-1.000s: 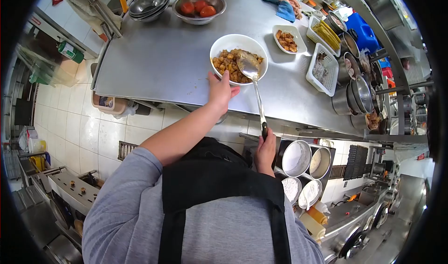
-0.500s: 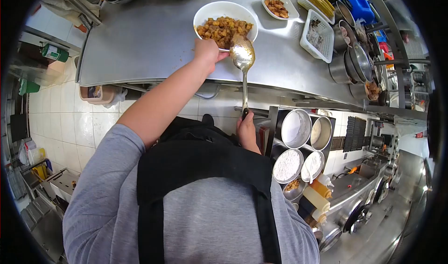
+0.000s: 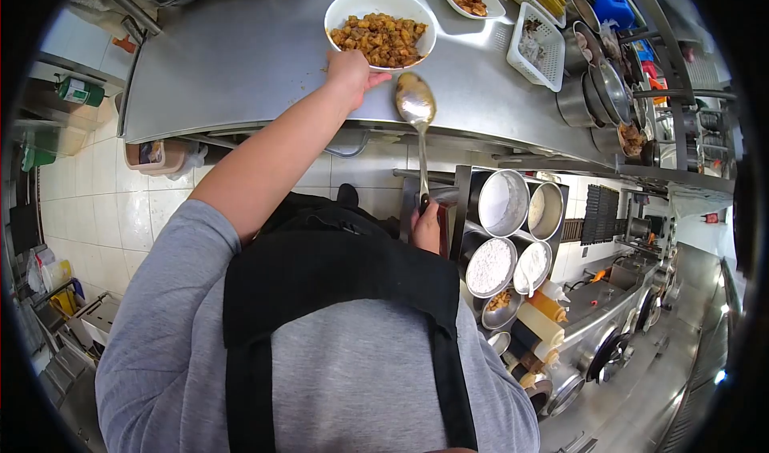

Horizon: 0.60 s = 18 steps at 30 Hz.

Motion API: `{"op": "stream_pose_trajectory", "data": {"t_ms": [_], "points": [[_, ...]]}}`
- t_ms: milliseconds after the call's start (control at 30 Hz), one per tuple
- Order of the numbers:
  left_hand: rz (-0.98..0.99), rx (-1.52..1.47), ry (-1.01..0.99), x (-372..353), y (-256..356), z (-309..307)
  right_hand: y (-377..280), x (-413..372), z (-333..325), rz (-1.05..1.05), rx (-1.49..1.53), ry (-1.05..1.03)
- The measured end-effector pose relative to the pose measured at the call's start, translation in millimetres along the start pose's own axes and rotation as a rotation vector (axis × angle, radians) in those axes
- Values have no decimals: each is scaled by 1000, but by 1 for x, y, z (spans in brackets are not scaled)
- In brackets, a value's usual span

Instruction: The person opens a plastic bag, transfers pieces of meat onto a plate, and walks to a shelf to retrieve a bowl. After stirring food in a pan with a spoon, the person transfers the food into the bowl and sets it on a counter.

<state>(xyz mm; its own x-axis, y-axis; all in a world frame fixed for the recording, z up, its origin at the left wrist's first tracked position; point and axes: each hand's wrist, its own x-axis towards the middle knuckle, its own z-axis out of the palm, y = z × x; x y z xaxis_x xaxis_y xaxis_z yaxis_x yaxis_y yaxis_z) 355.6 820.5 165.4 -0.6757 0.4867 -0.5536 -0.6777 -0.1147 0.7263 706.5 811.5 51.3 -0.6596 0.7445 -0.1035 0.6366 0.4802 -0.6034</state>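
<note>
A white bowl [image 3: 332,11] on the steel counter holds browned, diced food [image 3: 380,40]. My left hand [image 3: 350,75] grips the bowl's near-left rim, the thumb hidden from sight. In my right hand [image 3: 426,227], low near my apron, is the dark handle of a large metal serving spoon [image 3: 416,100]. Its head is up over the counter's front edge, just short of the bowl and apart from it. Brown smears mark the spoon's head, and no pile of food shows on it.
On the counter [image 3: 240,60], a white dish of browned pieces [image 3: 466,0] and a white basket [image 3: 537,48] stand right of the bowl. Metal pots [image 3: 575,102] crowd the right end. Round metal containers [image 3: 490,265], some with white powder, sit at my right.
The spoon's head has drawn back from over the bowl's near rim and now stands clear of it. My left hand keeps its hold on the bowl. The whole view has shifted slightly.
</note>
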Motion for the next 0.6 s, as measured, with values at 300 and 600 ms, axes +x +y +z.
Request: {"op": "stream_pose_trajectory", "data": {"t_ms": [300,600], "points": [[-18,183,14,-44,18,-14,-72,0,-111,271,847,-77],[144,187,53,-67,21,-60,-102,9,-157,300,1094,-389]]}}
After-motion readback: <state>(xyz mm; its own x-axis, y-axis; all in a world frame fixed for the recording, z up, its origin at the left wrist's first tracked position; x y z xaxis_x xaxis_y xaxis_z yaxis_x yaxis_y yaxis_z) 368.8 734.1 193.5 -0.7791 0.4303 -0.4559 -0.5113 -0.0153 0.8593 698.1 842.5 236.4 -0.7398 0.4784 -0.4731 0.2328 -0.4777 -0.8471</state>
